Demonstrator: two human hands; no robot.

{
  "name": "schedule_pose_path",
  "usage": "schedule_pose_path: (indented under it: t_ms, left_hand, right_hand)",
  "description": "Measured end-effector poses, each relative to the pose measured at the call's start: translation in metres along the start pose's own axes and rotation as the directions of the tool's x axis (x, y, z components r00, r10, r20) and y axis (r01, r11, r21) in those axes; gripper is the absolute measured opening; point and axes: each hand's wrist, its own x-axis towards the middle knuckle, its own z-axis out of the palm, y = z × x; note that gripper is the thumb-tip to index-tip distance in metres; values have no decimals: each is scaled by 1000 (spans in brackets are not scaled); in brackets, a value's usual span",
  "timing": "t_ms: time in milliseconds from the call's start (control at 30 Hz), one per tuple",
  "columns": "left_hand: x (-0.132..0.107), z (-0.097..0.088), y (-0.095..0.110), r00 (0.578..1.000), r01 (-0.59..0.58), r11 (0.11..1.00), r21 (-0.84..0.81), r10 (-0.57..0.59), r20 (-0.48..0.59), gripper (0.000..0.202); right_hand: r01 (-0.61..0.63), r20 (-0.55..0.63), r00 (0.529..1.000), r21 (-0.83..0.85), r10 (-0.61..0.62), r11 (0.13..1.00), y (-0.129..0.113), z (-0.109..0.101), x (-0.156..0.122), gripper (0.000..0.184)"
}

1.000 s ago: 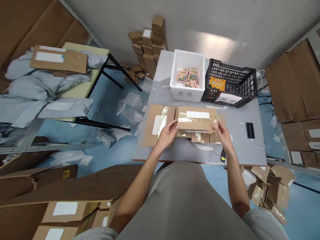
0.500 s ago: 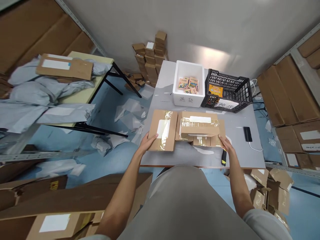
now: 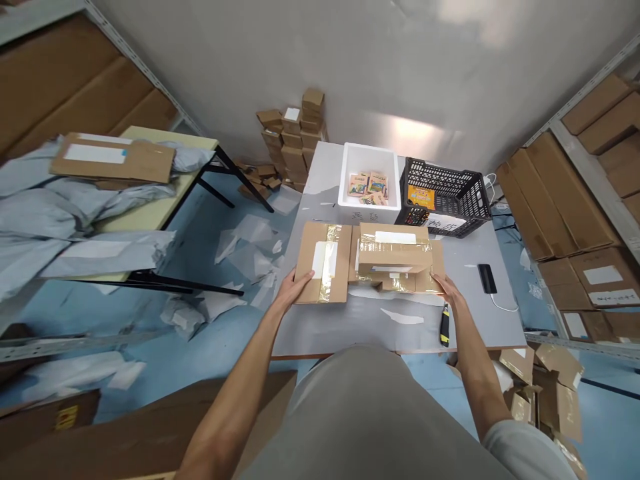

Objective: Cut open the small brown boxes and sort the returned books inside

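My left hand (image 3: 293,288) is closed on the left edge of a taped cardboard box (image 3: 307,257) with a white label. Pressed against that box is a group of smaller cardboard boxes. One long taped box (image 3: 395,257) lies on top there, over lower boxes (image 3: 423,281) that are partly hidden. At the right end of the group, my right hand (image 3: 447,288) grips the lower box, thumb on top. Both hands clasp the row from its two ends, over the grey table (image 3: 350,333). Whether the row touches the tabletop I cannot tell.
Behind the boxes stand a white foam tub (image 3: 345,193) with small picture boxes and a black crate (image 3: 465,207). A utility knife (image 3: 445,325) lies near my right wrist, a phone (image 3: 486,279) farther right. Grey parcels cover the left table (image 3: 195,160).
The row of boxes, with both hands on it, has moved away from the table's front edge, closer to the tub and crate. The camera view has shifted too.
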Motion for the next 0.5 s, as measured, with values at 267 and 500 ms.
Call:
schedule_pose_path:
  t_ms: [267, 500]
  left_hand:
    - [50, 13, 22, 999, 8, 1000, -10, -8, -42, 86]
    - [76, 15, 21, 994, 36, 992, 117, -24, -107, 77]
  right_hand:
    - [29, 80, 996, 9, -30, 1000, -51, 2, 53, 69]
    - [123, 120, 986, -34, -118, 992, -54, 9, 71, 60]
